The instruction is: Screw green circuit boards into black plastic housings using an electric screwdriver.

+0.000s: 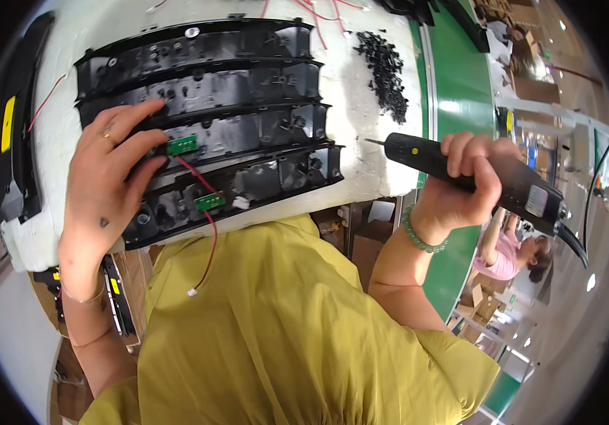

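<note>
Apparent board-seating step: left hand (pixel 108 166) pinches a small green rectangular circuit board (pixel 183 145) between its fingers at the second-nearest long black plastic housing (pixel 251 129), right hand (pixel 457 198) wraps its fingers around a black electric screwdriver (pixel 517 178), and the next move likely calls for steady alignment.

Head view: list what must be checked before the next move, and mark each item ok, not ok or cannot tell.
1. Screwdriver gripped in the right hand: ok.
2. Bit clear of the trays: ok, it points at the gap to their right.
3. Screw on the bit's tip: cannot tell, too small to see.
4. Left hand at the upper board: ok, fingertips at its left end.
5. Upper board seated flat: cannot tell, the fingers partly hide it.
6. Lower board's wire tucked in: not ok, it hangs past the nearest tray's edge, plug dangling.
</note>
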{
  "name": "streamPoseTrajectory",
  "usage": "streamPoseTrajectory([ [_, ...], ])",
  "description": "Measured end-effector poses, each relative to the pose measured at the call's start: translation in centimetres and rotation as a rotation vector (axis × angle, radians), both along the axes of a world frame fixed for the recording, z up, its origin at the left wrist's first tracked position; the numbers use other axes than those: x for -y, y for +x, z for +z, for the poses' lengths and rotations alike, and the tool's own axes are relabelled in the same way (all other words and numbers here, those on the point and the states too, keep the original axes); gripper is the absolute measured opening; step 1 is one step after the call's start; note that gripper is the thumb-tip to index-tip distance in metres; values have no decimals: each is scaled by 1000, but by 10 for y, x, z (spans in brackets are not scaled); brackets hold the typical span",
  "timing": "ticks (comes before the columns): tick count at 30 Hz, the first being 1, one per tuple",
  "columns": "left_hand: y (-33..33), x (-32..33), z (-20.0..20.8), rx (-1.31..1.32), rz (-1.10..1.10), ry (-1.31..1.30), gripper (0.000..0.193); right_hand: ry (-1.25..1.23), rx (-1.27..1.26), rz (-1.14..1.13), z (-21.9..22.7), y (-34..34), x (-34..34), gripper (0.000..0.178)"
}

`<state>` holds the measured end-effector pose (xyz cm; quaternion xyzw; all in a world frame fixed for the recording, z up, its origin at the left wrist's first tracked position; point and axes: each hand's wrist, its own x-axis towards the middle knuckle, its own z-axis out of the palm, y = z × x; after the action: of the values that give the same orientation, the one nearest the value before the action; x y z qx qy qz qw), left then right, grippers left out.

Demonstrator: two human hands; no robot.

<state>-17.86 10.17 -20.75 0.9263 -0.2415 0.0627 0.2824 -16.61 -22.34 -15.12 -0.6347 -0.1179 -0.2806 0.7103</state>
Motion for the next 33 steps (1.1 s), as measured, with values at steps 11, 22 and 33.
streamPoseTrajectory([
  [11, 20, 42, 35, 81, -169, 45, 25, 127, 48, 45, -10, -6, 15, 28],
  [22, 46, 108, 20, 269, -474, -272, 23, 266, 204, 509, 30, -21, -8, 30],
  [33, 39, 97, 22, 138, -448, -429, 17, 315, 252, 511, 37, -18, -24, 30],
])
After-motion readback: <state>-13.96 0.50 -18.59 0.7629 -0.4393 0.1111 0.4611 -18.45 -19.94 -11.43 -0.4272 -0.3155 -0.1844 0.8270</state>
